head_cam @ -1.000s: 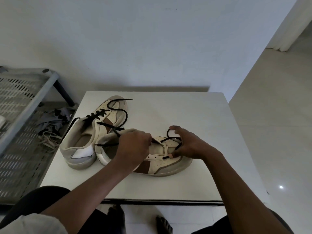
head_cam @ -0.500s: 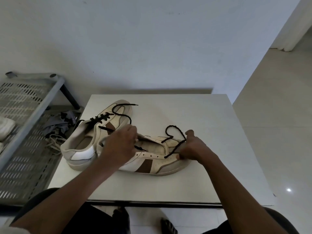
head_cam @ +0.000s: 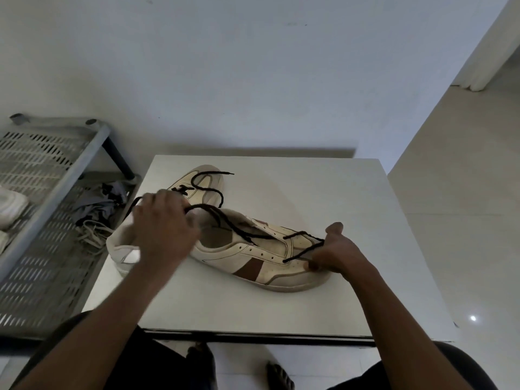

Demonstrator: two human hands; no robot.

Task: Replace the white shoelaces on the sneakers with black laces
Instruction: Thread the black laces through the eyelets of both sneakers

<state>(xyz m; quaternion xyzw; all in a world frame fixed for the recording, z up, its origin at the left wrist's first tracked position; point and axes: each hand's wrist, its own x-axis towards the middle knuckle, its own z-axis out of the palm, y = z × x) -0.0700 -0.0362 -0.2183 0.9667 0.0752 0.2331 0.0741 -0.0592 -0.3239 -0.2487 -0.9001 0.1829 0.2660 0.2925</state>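
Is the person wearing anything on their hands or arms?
The left hand and right hand are bare: no gloves, rings or watch that I can see. Both forearms are bare too, with no sleeve in view.

Two bare arms reach in from the lower corners toward the near sneaker (head_cam: 270,266). The left forearm (head_cam: 112,319) angles up to the left hand (head_cam: 164,235), which is slightly blurred and sits over the sneaker's heel opening. The back of that hand faces up and its fingers curl round a strand of the black lace (head_cam: 242,235). The right forearm (head_cam: 388,311) leads to the right hand (head_cam: 337,253) at the sneaker's toe end. It pinches the lace between its fingertips, with the thumb (head_cam: 334,229) raised upright. Nearer the viewer than the sneaker, bare feet (head_cam: 198,361) show between dark-clothed knees (head_cam: 450,370).
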